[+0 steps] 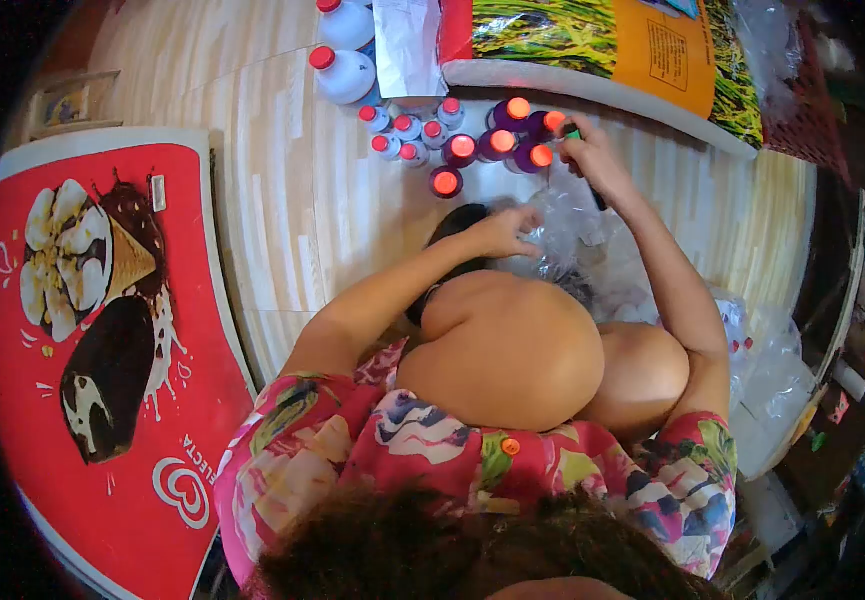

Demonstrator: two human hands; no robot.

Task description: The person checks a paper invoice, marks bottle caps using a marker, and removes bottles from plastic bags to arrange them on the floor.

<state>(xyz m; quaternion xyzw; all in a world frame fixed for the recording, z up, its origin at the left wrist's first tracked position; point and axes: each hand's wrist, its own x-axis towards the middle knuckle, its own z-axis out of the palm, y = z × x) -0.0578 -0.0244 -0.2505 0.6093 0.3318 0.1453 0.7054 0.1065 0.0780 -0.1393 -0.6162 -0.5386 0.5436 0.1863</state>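
My left hand (509,234) reaches over my knees with its fingers apart, beside a crumpled clear plastic bag (568,230); whether it touches the plastic I cannot tell. My right hand (596,165) is closed around a slim dark item with a green part (574,132); its kind is not clear. Close to that hand stand several purple bottles with bright orange-red caps (498,144). Left of them are several small pale bottles with red caps (407,128), all upright on the wood-patterned floor (283,170).
Two large white bottles with red caps (343,76) stand at the back beside a white paper (409,45). A printed sack (593,50) lies behind the bottles. A red ice-cream freezer panel (183,330) fills the left. More clear plastic (768,370) lies at right.
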